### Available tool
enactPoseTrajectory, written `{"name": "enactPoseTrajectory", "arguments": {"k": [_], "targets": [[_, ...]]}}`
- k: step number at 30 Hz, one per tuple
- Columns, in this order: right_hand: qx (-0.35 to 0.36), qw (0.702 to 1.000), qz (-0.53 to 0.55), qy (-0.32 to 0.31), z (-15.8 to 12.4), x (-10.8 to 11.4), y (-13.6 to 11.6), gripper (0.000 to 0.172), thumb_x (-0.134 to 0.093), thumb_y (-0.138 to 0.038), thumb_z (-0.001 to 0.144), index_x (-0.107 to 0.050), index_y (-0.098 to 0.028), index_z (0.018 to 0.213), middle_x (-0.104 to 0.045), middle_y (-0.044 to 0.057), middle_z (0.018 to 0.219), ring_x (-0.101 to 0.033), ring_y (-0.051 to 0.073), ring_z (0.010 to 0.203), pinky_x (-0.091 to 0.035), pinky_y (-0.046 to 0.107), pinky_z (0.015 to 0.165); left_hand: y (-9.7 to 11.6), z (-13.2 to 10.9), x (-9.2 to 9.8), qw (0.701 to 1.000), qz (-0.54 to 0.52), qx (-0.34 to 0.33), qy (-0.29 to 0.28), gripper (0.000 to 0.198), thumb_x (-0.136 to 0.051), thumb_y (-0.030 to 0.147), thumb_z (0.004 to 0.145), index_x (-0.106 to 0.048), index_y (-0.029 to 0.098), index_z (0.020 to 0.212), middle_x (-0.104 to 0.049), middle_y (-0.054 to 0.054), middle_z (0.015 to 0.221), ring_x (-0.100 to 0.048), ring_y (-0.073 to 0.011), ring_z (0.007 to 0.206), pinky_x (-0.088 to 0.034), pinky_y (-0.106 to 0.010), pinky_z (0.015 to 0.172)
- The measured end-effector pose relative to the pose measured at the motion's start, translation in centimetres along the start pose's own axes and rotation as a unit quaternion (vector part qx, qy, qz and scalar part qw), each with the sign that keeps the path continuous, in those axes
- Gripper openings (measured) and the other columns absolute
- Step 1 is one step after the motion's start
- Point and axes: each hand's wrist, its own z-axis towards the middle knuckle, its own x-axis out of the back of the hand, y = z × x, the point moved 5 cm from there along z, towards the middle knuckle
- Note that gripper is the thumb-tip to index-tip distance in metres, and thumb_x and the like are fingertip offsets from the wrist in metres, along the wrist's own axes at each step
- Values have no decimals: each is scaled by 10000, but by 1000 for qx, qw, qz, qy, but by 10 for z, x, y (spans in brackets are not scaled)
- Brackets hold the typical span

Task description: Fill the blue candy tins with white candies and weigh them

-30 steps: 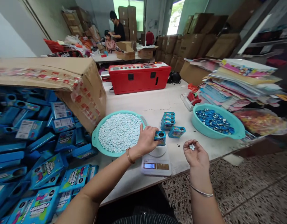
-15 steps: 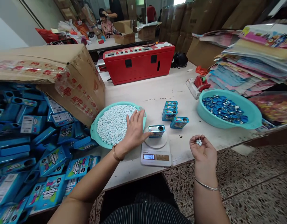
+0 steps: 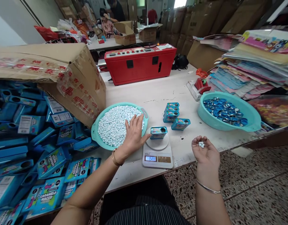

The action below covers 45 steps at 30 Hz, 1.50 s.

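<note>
Left hand [image 3: 134, 134]: flat, fingers spread wide, gripping nothing. The fingertips lie on the pellet pile [image 3: 116, 125] at the near-right side of the pellet basin [image 3: 95, 137], with the heel of the hand over its rim. The thumb points right and ends just beside the tin [image 3: 158, 132]; can't tell if it touches.

Right hand [image 3: 205, 151]: palm up, off the table edge to the right of the scale [image 3: 157, 153]. Fingers half-curled into a loose cup, with a few white pellets [image 3: 201, 144] lying at the finger bases.

The tin sits alone on the scale's round pan with its top hole facing up. The display is lit, but the digits are too small to trust.

Behind the scale on the table [image 3: 158, 93] are a short stack of tins [image 3: 171, 112] and one loose tin [image 3: 181, 123] just right of it. Further right is the lid basin [image 3: 230, 126], holding blue lids [image 3: 225, 111].

On my left a carton [image 3: 83, 81] lies on its side, with blue packs [image 3: 41, 140] spilling out towards me. At the far side of the table is a red machine [image 3: 140, 64]. Paper stacks [image 3: 251, 68] are at far right. People [image 3: 106, 23] are at another table in the back.
</note>
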Motion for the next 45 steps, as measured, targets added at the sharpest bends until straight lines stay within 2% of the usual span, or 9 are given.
{"name": "enactPoseTrajectory", "arguments": {"k": [7, 15, 20, 26, 30, 34, 45], "targets": [[6, 997, -29, -77, 2, -18, 12, 107, -588, -105, 790, -526, -183, 831, -613, -23, 735, -643, 109, 664, -592, 254, 610, 18, 4, -13, 998, -11, -22, -57, 837, -664, 347, 841, -176, 222, 1509, -428, -191, 1468, -236, -406, 1457, -97, -734, 1127], [-19, 996, -40, -77, -9, -52, 26, 112, -536, -68, 819, -576, -164, 862, -643, 8, 792, -664, 104, 712, -596, 240, 645, 20, 5, -20, 998, -12, -12, -66, 832, -691, 324, 815, -225, 191, 1491, -437, -194, 1466, -255, -408, 1450, -104, -750, 1120], [-5, 974, -116, -197, -17, -86, 49, 189, -607, -22, 787, -607, -161, 915, -666, 9, 833, -684, 95, 745, -594, 235, 722, 16, -6, -16, 999, -23, -14, -39, 832, -666, 333, 830, -197, 220, 1508, -443, -191, 1459, -267, -405, 1447, -132, -739, 1120], [53, 939, -178, -291, -29, -115, 73, 141, -680, -134, 787, -622, -174, 909, -653, -13, 765, -708, 144, 819, -578, 312, 818, 3, -27, -14, 1000, -30, 4, 1, 788, -612, 367, 873, -173, 234, 1514, -442, -188, 1462, -271, -396, 1447, -137, -716, 1125], [96, 923, -206, -309, -36, -119, 82, 140, -692, -195, 790, -632, -182, 916, -660, -15, 740, -701, 155, 864, -542, 339, 875, -2, -33, -15, 999, -34, 20, 6, 776, -609, 366, 872, -188, 222, 1508, -443, -189, 1466, -278, -397, 1443, -155, -714, 1121], [124, 918, -219, -306, -39, -117, 87, 152, -703, -246, 779, -648, -175, 901, -708, 21, 809, -684, 139, 860, -501, 339, 917, -4, -35, -14, 999, -35, 22, 9, 780, -606, 370, 868, -189, 215, 1509, -452, -188, 1460, -289, -392, 1440, -172, -710, 1118], [139, 918, -224, -295, -41, -114, 92, 173, -736, -252, 705, -688, -177, 853, -705, 12, 826, -653, 132, 857, -440, 352, 990, -6, -38, -15, 999, -43, 26, 1, 775, -592, 378, 882, -170, 207, 1510, -441, -195, 1467, -272, -398, 1447, -140, -721, 1120]]}}
